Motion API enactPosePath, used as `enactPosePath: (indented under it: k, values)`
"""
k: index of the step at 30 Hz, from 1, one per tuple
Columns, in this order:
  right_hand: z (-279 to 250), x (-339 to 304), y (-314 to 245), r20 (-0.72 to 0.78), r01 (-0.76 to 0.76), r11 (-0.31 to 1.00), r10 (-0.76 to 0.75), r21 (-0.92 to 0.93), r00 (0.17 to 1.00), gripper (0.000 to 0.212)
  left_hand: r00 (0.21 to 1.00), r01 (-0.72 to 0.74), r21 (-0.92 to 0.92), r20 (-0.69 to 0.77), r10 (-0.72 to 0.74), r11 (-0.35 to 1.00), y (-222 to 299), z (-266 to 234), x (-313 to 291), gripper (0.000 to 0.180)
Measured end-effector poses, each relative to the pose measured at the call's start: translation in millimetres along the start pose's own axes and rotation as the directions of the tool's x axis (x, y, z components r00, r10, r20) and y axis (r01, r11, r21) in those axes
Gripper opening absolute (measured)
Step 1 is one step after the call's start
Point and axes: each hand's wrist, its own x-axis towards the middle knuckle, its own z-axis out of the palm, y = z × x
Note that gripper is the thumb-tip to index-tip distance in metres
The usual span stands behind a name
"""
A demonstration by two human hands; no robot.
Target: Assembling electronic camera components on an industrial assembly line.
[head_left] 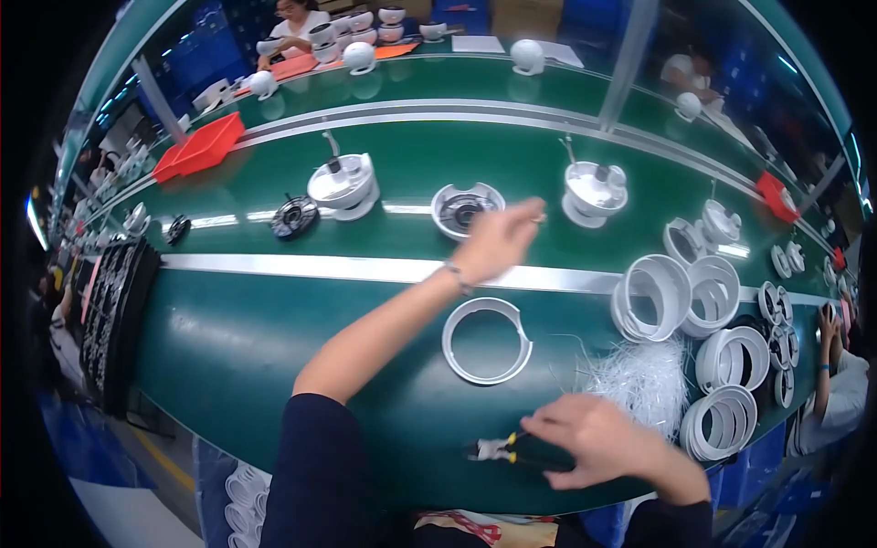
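My left hand (493, 239) is extended over the green worktop (228, 347) toward the conveyor belt (411, 173), fingers drawn together with the tips pinched; whether they grip anything I cannot tell. It hovers just beside a round white housing part (467, 209) lying on the belt. My right hand (598, 438) rests near the worktop's near edge, fingers closed around the black handles of a pair of cutting pliers (512, 450), jaws pointing left. Between my hands, a white plastic ring (487, 341) lies flat on the worktop. A heap of thin white strands (639, 374) sits just above my right hand, with stacked white rings (694, 297) toward the right edge.
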Motion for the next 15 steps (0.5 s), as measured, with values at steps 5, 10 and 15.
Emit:
enactPosePath:
  k: [5,10,15]
  values:
    - [95.5,11.0,-28.4,-0.139,-0.071,0.994,0.082,0.082,0.987,0.061,0.874,0.253,0.112,-0.452,-0.177,0.961,-69.4,-125.3,-28.3,0.022]
    - [101.7,28.7,-48.8,-0.163,-0.116,0.993,0.111,-0.020,0.980,0.070,0.659,0.675,0.465,-0.729,-0.185,0.573,-153.2,-239.2,-64.8,0.046]
    - [62.4,69.3,-29.3,-0.508,-0.303,0.952,0.239,-0.047,0.828,0.089,0.364,0.897,0.147,-0.779,-0.510,0.416,-203.9,-290.9,-78.5,0.064]
